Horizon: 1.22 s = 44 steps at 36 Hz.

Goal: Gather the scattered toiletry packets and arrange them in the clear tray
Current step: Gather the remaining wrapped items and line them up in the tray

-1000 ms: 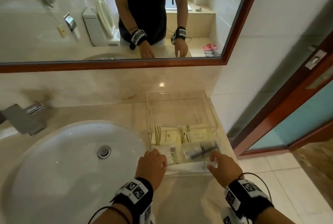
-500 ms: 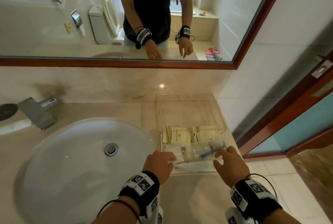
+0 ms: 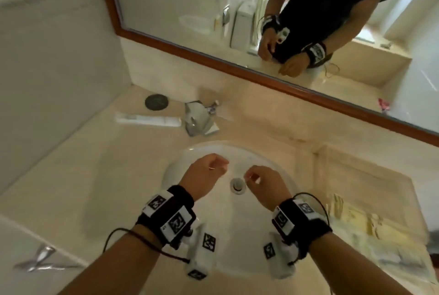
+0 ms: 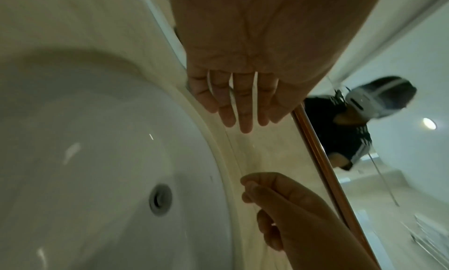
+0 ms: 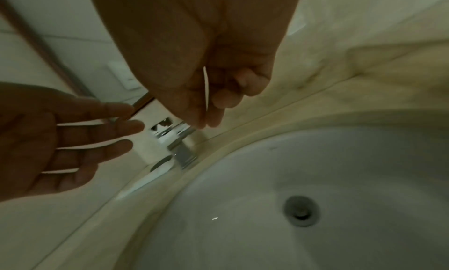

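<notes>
white sink (image 3: pixel 204 202) under both hands, left hand (image 3: pixel 204 172) fingers straight, right hand (image 3: pixel 266 184) loosely curled, empty, faucet (image 3: pixel 198 117) and long packet (image 3: pixel 147 119) beyond

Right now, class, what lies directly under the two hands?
The white sink basin and its metal drain lie below the left hand and right hand. Whatever basin surface the hands cover stays unseen.
</notes>
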### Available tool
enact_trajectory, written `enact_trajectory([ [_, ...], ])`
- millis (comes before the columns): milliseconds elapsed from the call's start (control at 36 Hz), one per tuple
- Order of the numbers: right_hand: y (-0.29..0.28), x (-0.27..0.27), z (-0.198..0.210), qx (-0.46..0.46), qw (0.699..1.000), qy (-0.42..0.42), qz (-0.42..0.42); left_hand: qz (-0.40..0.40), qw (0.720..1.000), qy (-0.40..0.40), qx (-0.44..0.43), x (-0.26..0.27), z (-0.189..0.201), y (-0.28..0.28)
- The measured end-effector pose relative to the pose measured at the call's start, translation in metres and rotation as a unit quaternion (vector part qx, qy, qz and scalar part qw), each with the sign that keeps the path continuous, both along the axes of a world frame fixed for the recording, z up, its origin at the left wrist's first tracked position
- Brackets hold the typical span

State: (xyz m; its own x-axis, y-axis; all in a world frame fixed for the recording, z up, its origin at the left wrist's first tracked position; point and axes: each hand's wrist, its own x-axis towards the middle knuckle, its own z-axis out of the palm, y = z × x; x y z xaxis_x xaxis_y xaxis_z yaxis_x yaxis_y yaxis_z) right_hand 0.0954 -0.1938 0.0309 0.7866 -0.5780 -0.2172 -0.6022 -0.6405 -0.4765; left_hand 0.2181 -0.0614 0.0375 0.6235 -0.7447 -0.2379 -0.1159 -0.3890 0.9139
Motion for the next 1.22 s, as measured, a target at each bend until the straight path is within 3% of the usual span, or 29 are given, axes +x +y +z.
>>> enact_trajectory([
  [139,0.039,0.121,-0.028,0.007,0.997,-0.023,0.079,0.093,0.995,0.0,0.038,0.076,-0.005,0.067],
  [333,0.076,0.272,-0.067,0.004,0.984,0.062,0.164,0.156,0.984,0.024,0.087,0.149,-0.012,0.137],
  [472,0.063,0.341,-0.095,-0.002,0.986,0.109,0.126,0.164,0.981,0.007,0.106,0.169,-0.022,0.173],
  [611,0.053,0.357,-0.113,-0.022,0.992,0.1,0.073,0.178,0.979,0.012,0.099,0.178,-0.033,0.193],
  [778,0.073,0.32,-0.107,-0.038,0.988,0.084,0.127,0.19,0.978,-0.01,0.08,0.172,-0.024,0.188],
  [944,0.098,0.219,-0.073,-0.024,0.981,0.06,0.181,0.156,0.983,-0.078,0.065,0.129,-0.009,0.149],
  [1111,0.076,0.081,-0.021,-0.012,0.994,0.024,0.11,0.11,0.967,-0.205,0.101,0.076,-0.001,0.1],
  [1222,0.05,-0.016,-0.008,-0.012,0.999,0.019,0.046,0.037,0.987,-0.14,0.07,0.017,-0.004,0.055],
])
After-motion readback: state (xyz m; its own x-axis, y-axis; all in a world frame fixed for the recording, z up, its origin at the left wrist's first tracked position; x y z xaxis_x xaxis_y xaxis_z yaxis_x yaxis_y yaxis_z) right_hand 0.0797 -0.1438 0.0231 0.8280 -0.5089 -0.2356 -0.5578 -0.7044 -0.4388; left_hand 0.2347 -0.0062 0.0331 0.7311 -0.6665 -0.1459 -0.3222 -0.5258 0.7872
